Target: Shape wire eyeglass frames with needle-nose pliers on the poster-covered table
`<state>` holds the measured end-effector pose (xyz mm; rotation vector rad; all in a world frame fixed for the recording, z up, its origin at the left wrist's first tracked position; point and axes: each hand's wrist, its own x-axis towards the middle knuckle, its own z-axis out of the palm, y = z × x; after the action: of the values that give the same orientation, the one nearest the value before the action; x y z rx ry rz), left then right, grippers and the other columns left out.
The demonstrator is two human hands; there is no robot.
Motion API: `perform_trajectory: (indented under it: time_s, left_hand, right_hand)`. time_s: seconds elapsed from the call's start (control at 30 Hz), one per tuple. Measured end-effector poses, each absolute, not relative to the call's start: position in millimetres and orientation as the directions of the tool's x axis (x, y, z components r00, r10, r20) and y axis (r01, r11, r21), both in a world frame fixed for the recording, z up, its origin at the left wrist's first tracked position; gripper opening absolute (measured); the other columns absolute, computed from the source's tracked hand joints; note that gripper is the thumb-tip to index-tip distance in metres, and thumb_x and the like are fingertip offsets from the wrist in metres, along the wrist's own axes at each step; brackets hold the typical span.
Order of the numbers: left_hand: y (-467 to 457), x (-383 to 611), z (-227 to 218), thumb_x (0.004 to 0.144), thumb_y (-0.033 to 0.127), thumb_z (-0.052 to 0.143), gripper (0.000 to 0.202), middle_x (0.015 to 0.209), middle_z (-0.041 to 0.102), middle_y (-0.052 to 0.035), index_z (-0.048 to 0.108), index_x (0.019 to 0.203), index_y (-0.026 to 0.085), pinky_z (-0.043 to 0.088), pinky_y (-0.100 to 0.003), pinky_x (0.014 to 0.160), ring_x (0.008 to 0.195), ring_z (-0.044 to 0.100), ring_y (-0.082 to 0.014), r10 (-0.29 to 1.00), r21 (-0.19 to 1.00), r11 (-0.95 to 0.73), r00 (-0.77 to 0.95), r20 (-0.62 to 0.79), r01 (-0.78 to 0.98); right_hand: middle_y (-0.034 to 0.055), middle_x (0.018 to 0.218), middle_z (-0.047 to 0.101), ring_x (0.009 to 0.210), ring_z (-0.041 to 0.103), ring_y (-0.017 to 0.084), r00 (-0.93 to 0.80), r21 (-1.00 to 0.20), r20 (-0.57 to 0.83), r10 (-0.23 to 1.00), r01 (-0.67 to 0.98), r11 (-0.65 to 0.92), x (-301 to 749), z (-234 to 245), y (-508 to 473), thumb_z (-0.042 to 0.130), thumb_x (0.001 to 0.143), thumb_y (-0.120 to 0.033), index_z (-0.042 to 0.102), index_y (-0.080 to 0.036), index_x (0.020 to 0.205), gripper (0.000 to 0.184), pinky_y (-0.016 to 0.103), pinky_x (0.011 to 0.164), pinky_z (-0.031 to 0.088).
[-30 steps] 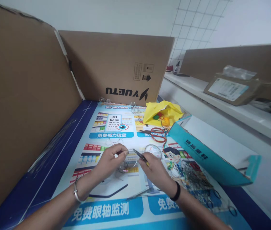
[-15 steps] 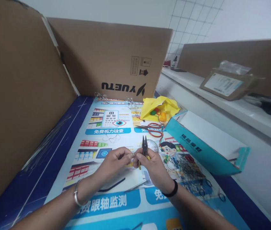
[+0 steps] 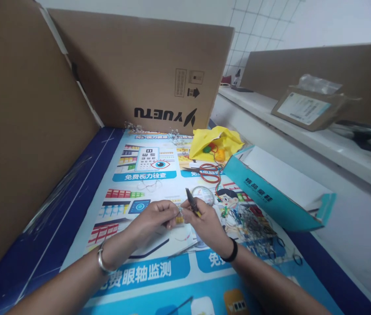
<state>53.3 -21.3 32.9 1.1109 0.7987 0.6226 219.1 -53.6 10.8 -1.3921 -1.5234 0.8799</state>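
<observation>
The small wire piece (image 3: 181,211) is between the fingertips of both hands, above the middle of the counter (image 3: 85,205). The left hand (image 3: 158,218) pinches it between thumb and forefinger; the right hand (image 3: 206,223) has its fingertips close against it while gripping the needle-nose pliers (image 3: 192,202), whose tips point up and away from the piece. Work on this piece looks under way rather than complete, though its shape is too small to judge. Long straight wires (image 3: 57,190) lie at left, untouched; a tangled wire heap (image 3: 257,227) lies at right, and shiny clusters (image 3: 176,137) sit toward the back. Which of these are finished cannot be told.
</observation>
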Motion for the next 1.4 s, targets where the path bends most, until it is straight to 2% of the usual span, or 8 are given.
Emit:
perform_trajectory:
  time_s: [0.13,0.33,0.57,0.83,0.97,1.1,1.27,1.4]
  left_hand:
    - [-20.3,54.1,29.0,0.078,0.032,0.057,0.024,0.054,0.053,0.0017,0.053,0.062,0.015,0.032,-0.022,0.054,0.051,0.044,-0.0085,0.806,0.972,0.229,0.55,-0.218,0.049]
    - [-19.8,54.7,24.1,0.08,0.027,0.048,0.018,0.053,0.049,0.0045,0.05,0.065,0.017,0.034,-0.022,0.055,0.052,0.043,-0.0096,0.866,0.97,0.001,0.485,-0.122,0.243]
    - [-21.2,52.4,23.4,0.078,0.018,0.043,0.015,0.065,0.058,0.002,0.054,0.069,0.018,0.035,-0.023,0.058,0.061,0.051,-0.0124,0.879,0.763,-0.372,0.464,0.108,0.528]
    - [-18.5,49.4,24.7,0.081,0.021,0.043,0.017,0.069,0.062,-0.0022,0.058,0.075,0.018,0.036,-0.025,0.06,0.063,0.054,-0.015,0.846,0.657,-0.474,0.509,0.156,0.587]
    - [-14.3,47.6,27.8,0.08,0.023,0.046,0.016,0.064,0.059,-0.0004,0.058,0.071,0.018,0.036,-0.025,0.059,0.061,0.052,-0.0142,0.862,0.773,-0.382,0.497,0.101,0.506]
    - [-13.1,47.1,26.3,0.085,0.036,0.047,0.024,0.062,0.057,0.0008,0.056,0.073,0.017,0.037,-0.024,0.058,0.058,0.049,-0.0116,0.858,0.984,-0.014,0.507,-0.079,0.177]
    - [-18.6,48.5,25.6,0.083,0.041,0.054,0.027,0.069,0.063,-0.0033,0.059,0.082,0.015,0.037,-0.023,0.059,0.06,0.053,-0.0106,0.792,0.924,0.371,0.552,-0.262,-0.094]
    - [-24.7,49.4,27.1,0.08,0.037,0.06,0.025,0.075,0.064,-0.0064,0.063,0.085,0.013,0.039,-0.024,0.063,0.066,0.056,-0.0124,0.725,0.863,0.486,0.614,-0.311,-0.136]
  right_hand:
    - [0.0007,0.074,0.064,0.069,0.058,0.014,0.024,-0.907,0.127,0.992,0.407,0.107,218.6,11.2,-54.2,0.054,0.078,-0.03,0.059,-0.019,0.081,0.013,0.025,0.064,0.045]
    - [0.0031,0.082,0.068,0.074,0.061,0.016,-0.005,-0.882,0.147,0.989,0.452,0.134,218.1,10.5,-54.9,0.052,0.079,-0.027,0.063,-0.018,0.092,0.019,0.027,0.067,0.047]
    - [0.0037,0.085,0.07,0.079,0.064,0.017,-0.062,-0.836,0.163,0.985,0.522,0.171,215.7,8.4,-55.1,0.049,0.08,-0.025,0.064,-0.019,0.09,0.018,0.028,0.071,0.047]
    - [0.0039,0.083,0.07,0.073,0.063,0.017,-0.055,-0.844,0.139,0.989,0.516,0.147,214.7,2.1,-56.4,0.05,0.08,-0.025,0.064,-0.019,0.09,0.019,0.027,0.067,0.047]
    - [0.0016,0.073,0.066,0.064,0.058,0.014,-0.014,-0.896,0.092,0.996,0.434,0.089,212.3,3.1,-58.0,0.05,0.078,-0.028,0.063,-0.018,0.088,0.019,0.025,0.06,0.046]
    - [-0.0003,0.064,0.06,0.057,0.053,0.012,0.129,-0.946,0.028,0.991,0.322,-0.015,209.1,3.8,-56.1,0.052,0.077,-0.033,0.06,-0.018,0.081,0.018,0.023,0.053,0.043]
    - [0.001,0.068,0.061,0.061,0.054,0.013,0.241,-0.959,0.059,0.969,0.282,-0.012,211.1,0.8,-50.9,0.052,0.075,-0.033,0.059,-0.017,0.082,0.018,0.023,0.055,0.044]
    - [0.0015,0.071,0.063,0.062,0.056,0.014,0.266,-0.934,0.124,0.956,0.356,0.022,213.5,-2.1,-49.7,0.051,0.076,-0.031,0.06,-0.018,0.082,0.017,0.024,0.057,0.045]
